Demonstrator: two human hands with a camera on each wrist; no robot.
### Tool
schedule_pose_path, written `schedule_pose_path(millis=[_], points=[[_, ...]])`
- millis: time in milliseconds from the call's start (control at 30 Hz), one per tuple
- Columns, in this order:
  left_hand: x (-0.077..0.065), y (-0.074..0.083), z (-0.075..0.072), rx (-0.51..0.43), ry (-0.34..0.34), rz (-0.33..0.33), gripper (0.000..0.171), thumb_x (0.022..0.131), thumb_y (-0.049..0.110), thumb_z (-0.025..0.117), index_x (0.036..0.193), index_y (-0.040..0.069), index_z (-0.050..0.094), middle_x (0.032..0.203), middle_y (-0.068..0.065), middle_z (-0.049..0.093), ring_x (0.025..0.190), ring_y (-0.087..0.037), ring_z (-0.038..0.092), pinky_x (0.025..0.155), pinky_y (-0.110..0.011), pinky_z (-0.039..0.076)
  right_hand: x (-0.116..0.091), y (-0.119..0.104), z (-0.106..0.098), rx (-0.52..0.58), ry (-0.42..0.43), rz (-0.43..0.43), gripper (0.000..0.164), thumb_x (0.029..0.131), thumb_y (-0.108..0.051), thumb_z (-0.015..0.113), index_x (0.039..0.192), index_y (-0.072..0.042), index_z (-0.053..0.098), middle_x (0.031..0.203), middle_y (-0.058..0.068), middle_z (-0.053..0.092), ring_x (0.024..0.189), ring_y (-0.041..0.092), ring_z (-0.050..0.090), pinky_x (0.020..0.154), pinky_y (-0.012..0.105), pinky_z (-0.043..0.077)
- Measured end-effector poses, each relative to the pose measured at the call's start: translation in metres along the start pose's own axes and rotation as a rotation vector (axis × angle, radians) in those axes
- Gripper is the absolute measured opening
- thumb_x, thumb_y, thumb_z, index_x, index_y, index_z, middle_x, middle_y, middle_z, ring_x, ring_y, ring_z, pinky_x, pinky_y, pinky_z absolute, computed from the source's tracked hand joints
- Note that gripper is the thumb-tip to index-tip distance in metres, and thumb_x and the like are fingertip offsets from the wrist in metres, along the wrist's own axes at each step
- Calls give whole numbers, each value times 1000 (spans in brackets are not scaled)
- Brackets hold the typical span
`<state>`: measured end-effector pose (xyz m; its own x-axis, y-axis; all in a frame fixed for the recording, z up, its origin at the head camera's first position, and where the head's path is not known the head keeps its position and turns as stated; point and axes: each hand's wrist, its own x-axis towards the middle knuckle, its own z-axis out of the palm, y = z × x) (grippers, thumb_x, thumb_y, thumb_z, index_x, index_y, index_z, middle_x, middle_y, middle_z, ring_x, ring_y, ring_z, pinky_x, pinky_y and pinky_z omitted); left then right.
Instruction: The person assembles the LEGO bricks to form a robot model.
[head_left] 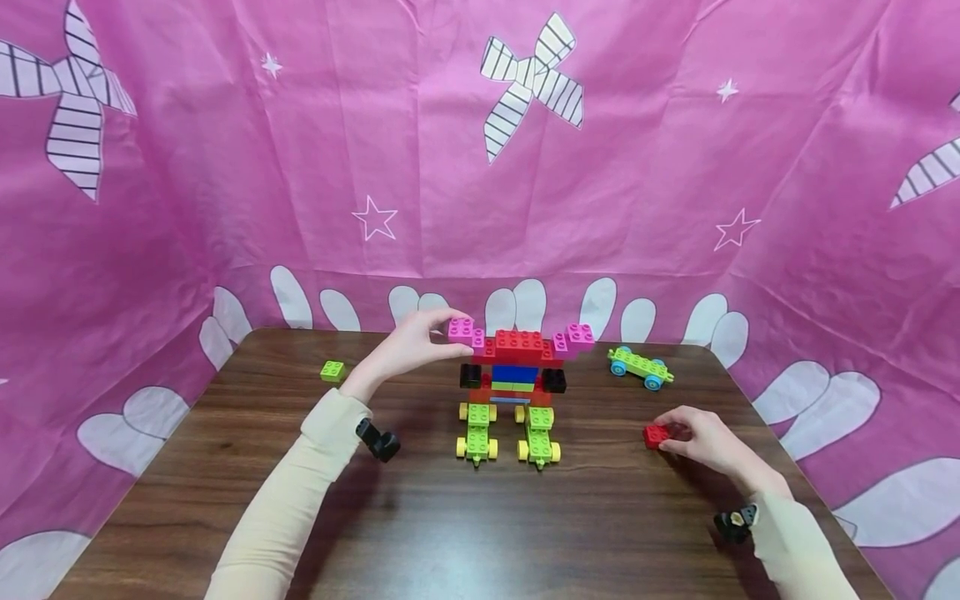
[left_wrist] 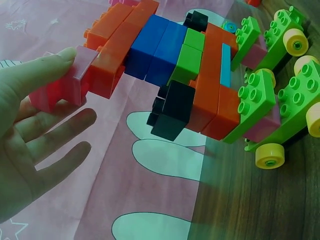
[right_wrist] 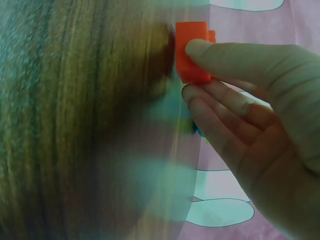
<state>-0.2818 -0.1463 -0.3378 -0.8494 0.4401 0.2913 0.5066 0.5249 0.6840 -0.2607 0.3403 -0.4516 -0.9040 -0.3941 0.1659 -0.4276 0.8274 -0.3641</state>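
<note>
A toy-brick figure (head_left: 517,342) stands upright in the middle of the table, red on top, with blue and green bricks in its body and black bricks at both sides. It rests on two green wheeled bases (head_left: 477,433) with yellow wheels. My left hand (head_left: 412,344) pinches the pink brick (head_left: 461,328) at the figure's upper left; in the left wrist view the thumb lies on that brick, with other fingers spread below. At the right, my right hand (head_left: 707,439) pinches a small red brick (right_wrist: 191,32) between thumb and fingers, low over or on the tabletop.
A green wheeled base with blue wheels (head_left: 637,367) stands at the back right of the wooden table (head_left: 420,533). One loose green brick (head_left: 332,371) lies at the back left, beyond my left forearm. Pink patterned cloth (head_left: 450,167) hangs around the table's back and sides.
</note>
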Motion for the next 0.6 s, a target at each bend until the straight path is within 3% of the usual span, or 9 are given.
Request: schedule_pose_path(millis=[300, 600], points=[[-3, -3, 2, -10, 30, -5, 51, 78, 41, 73, 123, 22, 59, 103, 5, 66, 102, -14, 62, 91, -40, 52, 4, -13, -11, -7, 138, -138, 29, 71, -19, 80, 97, -11, 69, 87, -3, 68, 75, 4, 60, 65, 22, 52], [-4, -8, 4, -41, 45, 0, 51, 78, 42, 73, 122, 23, 59, 106, 4, 66, 105, -17, 62, 93, -38, 51, 17, -40, -41, -77, 262, -243, 32, 68, -16, 82, 98, -13, 70, 86, -4, 70, 74, 6, 63, 68, 7, 45]])
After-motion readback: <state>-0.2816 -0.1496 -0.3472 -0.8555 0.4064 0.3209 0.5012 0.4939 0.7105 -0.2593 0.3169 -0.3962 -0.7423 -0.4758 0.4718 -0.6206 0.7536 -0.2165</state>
